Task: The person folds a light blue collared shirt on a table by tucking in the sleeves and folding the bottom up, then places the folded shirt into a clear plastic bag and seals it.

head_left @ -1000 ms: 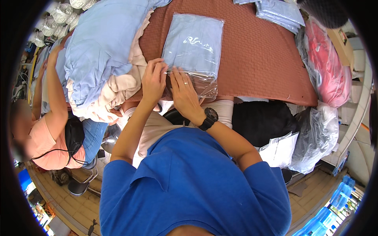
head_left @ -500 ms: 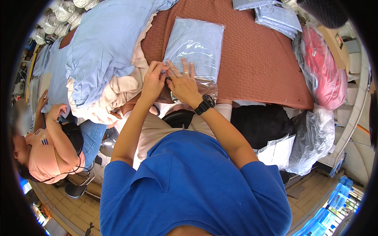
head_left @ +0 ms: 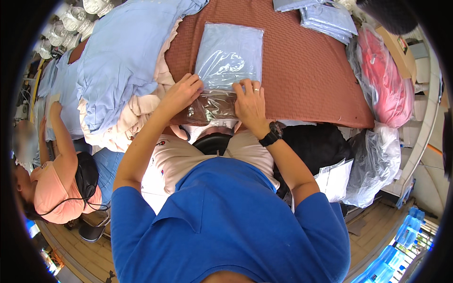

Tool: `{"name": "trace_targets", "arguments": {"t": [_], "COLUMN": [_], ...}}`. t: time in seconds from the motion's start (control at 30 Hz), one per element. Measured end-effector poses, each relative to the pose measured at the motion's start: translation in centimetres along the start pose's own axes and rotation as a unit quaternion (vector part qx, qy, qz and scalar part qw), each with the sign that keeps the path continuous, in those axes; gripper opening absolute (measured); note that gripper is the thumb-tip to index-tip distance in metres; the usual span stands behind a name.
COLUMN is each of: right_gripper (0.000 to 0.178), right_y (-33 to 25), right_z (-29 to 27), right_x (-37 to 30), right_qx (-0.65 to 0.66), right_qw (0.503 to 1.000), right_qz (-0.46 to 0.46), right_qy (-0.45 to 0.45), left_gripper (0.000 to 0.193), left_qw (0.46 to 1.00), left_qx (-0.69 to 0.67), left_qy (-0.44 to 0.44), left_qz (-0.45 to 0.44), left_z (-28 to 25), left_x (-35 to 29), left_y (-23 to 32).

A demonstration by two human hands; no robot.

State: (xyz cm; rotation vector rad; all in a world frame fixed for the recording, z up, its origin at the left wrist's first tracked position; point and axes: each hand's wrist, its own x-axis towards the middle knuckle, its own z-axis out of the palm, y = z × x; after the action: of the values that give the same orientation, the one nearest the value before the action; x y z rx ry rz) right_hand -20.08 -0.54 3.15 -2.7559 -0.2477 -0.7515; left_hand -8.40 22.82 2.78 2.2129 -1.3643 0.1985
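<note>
A folded light blue garment in a clear plastic bag (head_left: 229,54) lies flat on the brown-covered table in front of me. The bag's loose, unfilled end (head_left: 212,106) stretches toward me, near the table's edge. At its left side, my left hand (head_left: 183,94) has its fingers closed on the plastic, by the garment's near left corner. My right hand (head_left: 251,104), wearing a ring, with a black watch on the wrist, has curled fingers gripping the plastic at the near right corner.
Blue garments (head_left: 125,52) are heaped over cream cloth (head_left: 137,111) on the left. Bagged blue garments (head_left: 325,21) are stacked at the far right, beside a red bundle in plastic (head_left: 384,75). A co-worker in a peach shirt (head_left: 59,193) sits at the left, reaching toward blue cloth.
My hands have moved apart, from together at the bag's near left corner to its two sides. The bag's loose end is now spread flat between them. The co-worker's arm has reached farther forward.
</note>
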Motion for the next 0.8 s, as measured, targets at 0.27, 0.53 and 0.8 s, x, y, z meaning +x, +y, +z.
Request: {"name": "trace_targets", "arguments": {"t": [0.27,0.53,0.8], "right_gripper": [0.018,0.014,0.007], "right_y": [5.4,4.7,4.9], "right_z": [1.6,1.0,2.8], "right_x": [0.6,1.4,0.3], "right_qx": [-0.023,0.015,0.031], "right_qw": [1.000,0.999,0.999], "right_qz": [-0.016,-0.033,-0.025], "right_qy": [-0.013,0.006,-0.006], "left_gripper": [0.020,0.025,0.042], "left_qw": [0.999,0.997,0.998], "left_qx": [0.029,0.071,0.014], "left_qy": [-0.006,-0.016,-0.055], "left_qz": [0.017,0.016,0.005], "left_z": [1.8,1.8,1.8], "left_x": [2.5,3.8,5.2], "left_y": [0.8,0.4,0.4]}}
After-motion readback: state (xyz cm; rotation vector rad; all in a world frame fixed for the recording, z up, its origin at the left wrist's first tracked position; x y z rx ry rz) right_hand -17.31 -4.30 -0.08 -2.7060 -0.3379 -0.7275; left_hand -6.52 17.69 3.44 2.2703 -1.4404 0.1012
